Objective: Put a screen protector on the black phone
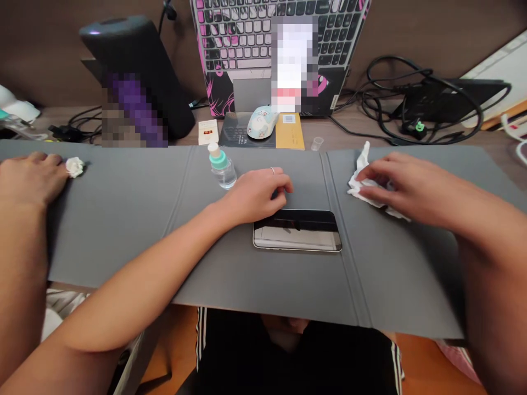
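Note:
My left hand [261, 193] lies on the grey mat [111, 219], its fingers curled in loosely and a ring on one of them. Nothing shows in it. Just below it a phone [297, 241] lies flat, its dark glass reflecting light. Behind my left wrist stands a small clear bottle [224, 174] with a mint collar and white top. My right hand [405, 186] is on a crumpled white tissue [362, 159], the fingers and thumb bent around part of it. The palm side of that hand is hidden.
At far left another person's hand [33, 174] rests by a white crumpled ball [75, 167]. Behind the mat are a laptop [251, 93], a mouse [262, 123], a dark speaker-like cylinder [173, 104], a small clear cap [317, 144] and black cables [480, 109].

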Demonstrator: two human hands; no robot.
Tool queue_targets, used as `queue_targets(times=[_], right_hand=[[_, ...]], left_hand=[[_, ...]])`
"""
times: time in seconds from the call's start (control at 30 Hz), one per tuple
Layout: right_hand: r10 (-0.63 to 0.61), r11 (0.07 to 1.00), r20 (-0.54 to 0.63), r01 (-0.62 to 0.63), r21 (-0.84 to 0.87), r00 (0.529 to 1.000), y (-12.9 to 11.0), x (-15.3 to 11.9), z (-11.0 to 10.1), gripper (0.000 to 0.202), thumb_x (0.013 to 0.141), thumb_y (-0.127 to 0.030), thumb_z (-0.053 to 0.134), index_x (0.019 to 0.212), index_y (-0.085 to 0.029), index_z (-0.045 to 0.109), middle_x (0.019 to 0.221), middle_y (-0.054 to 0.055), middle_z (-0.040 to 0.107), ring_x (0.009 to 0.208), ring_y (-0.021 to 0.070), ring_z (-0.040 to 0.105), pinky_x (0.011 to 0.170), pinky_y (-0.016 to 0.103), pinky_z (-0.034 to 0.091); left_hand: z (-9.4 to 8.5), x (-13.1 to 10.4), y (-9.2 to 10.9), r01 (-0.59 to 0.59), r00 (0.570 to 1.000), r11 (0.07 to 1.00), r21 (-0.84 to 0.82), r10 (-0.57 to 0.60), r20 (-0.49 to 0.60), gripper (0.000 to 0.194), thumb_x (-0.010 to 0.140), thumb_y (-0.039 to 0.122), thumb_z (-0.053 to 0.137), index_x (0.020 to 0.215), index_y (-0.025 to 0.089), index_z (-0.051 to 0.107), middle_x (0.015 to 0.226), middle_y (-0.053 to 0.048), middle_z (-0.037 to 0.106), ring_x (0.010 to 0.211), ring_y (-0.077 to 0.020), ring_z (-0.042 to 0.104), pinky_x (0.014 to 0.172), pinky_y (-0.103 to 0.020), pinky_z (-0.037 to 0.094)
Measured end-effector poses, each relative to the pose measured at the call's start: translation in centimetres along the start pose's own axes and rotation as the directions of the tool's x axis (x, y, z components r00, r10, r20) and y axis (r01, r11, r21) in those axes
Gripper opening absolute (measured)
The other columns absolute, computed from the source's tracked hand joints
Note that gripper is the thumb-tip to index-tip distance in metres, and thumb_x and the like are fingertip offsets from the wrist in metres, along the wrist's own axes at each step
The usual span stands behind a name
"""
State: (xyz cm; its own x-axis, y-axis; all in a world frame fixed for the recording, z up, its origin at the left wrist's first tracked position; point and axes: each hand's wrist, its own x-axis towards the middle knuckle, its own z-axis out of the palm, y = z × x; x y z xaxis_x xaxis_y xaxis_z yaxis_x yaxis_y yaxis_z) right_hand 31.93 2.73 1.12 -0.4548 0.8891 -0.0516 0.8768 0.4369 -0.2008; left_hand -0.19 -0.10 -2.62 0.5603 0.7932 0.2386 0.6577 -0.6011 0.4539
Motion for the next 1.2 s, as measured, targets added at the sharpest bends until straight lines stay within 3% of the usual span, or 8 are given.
queue_targets(times=[0.1,0.23,0.43,0.57,0.77,0.93,1.07,1.2], right_hand=[[0.013,0.999,0.03,-0.015,0.041,0.999,-0.4,0.6,-0.2,0.016,0.09,-0.03,0.058,0.088,-0.02,0.07,0.086,0.01,0.061,0.075,0.0221,0.057,0.073,0.04,0.043],[0.02,0.999,0.01,-0.021,0.046,1.0,-1.3,0.7,-0.5,0.016,0.091,-0.029,0.057,0.084,-0.02,0.069,0.082,0.01,0.066,0.073,0.0227,0.059,0.072,0.039,0.044],[0.027,0.999,-0.069,-0.025,0.039,0.997,-1.7,-1.3,0.5,0.024,0.094,-0.045,0.062,0.101,-0.023,0.067,0.095,0.014,0.067,0.087,0.0293,0.066,0.08,0.042,0.051],[0.056,0.998,-0.099,-0.054,0.025,0.994,-2.7,-2.4,0.7,0.026,0.1,-0.047,0.049,0.087,-0.027,0.059,0.084,0.012,0.067,0.077,0.031,0.067,0.073,0.044,0.051],[0.038,0.996,-0.062,-0.033,0.077,0.997,-7.6,-4.3,0.0,0.032,0.102,-0.052,0.049,0.086,-0.027,0.059,0.084,0.009,0.069,0.073,0.0272,0.065,0.071,0.042,0.05],[-0.067,0.983,-0.03,0.071,0.169,0.997,-10.7,-5.5,1.5,0.032,0.104,-0.048,0.045,0.093,-0.024,0.063,0.088,0.007,0.071,0.077,0.0247,0.068,0.072,0.039,0.053],[-0.132,0.982,-0.028,0.135,0.134,0.991,-13.0,-4.5,3.0,0.028,0.105,-0.038,0.042,0.09,-0.022,0.06,0.088,0.008,0.069,0.075,0.0223,0.065,0.07,0.037,0.052],[-0.196,0.971,0.008,0.193,0.139,0.981,-17.2,-2.4,4.7,0.021,0.104,-0.027,0.042,0.091,-0.021,0.057,0.093,0.009,0.068,0.082,0.0207,0.063,0.074,0.033,0.049]], left_hand=[[0.5,0.4,-0.4,0.033,0.999,0.999,-0.017,-0.033,0.017,0.022,0.088,0.013,0.051,0.095,0.019,0.071,0.095,-0.004,0.071,0.085,-0.0192,0.063,0.075,-0.032,0.045],[0.7,0.6,-0.7,0.08,0.997,0.992,-0.101,-0.078,0.024,0.021,0.09,0.014,0.052,0.096,0.02,0.072,0.099,-0.004,0.072,0.091,-0.0204,0.065,0.082,-0.035,0.048],[0.3,0.6,-0.6,0.091,0.996,0.987,-0.13,-0.09,0.016,0.023,0.092,0.014,0.051,0.098,0.021,0.073,0.1,-0.004,0.072,0.092,-0.0221,0.066,0.083,-0.038,0.051],[0.0,0.6,-0.5,0.095,0.995,0.986,-0.139,-0.091,0.031,0.022,0.091,0.015,0.053,0.097,0.021,0.073,0.104,-0.005,0.073,0.096,-0.0234,0.067,0.084,-0.039,0.053],[-0.1,0.7,-0.9,0.109,0.994,0.983,-0.148,-0.104,0.04,0.024,0.092,0.016,0.052,0.099,0.022,0.074,0.107,-0.005,0.074,0.097,-0.024,0.068,0.087,-0.04,0.053],[0.3,0.7,-1.1,0.108,0.994,0.982,-0.155,-0.103,0.039,0.023,0.09,0.017,0.054,0.097,0.022,0.075,0.106,-0.006,0.075,0.097,-0.0255,0.069,0.088,-0.041,0.054],[0.4,0.8,-1.1,0.11,0.994,0.978,-0.178,-0.106,0.034,0.023,0.09,0.017,0.055,0.097,0.022,0.076,0.105,-0.006,0.075,0.098,-0.0243,0.069,0.09,-0.038,0.054],[0.4,1.1,-1.3,0.134,0.991,0.956,-0.26,-0.126,0.048,0.026,0.09,0.013,0.052,0.097,0.019,0.076,0.102,-0.006,0.077,0.091,-0.02,0.069,0.087,-0.034,0.055]])
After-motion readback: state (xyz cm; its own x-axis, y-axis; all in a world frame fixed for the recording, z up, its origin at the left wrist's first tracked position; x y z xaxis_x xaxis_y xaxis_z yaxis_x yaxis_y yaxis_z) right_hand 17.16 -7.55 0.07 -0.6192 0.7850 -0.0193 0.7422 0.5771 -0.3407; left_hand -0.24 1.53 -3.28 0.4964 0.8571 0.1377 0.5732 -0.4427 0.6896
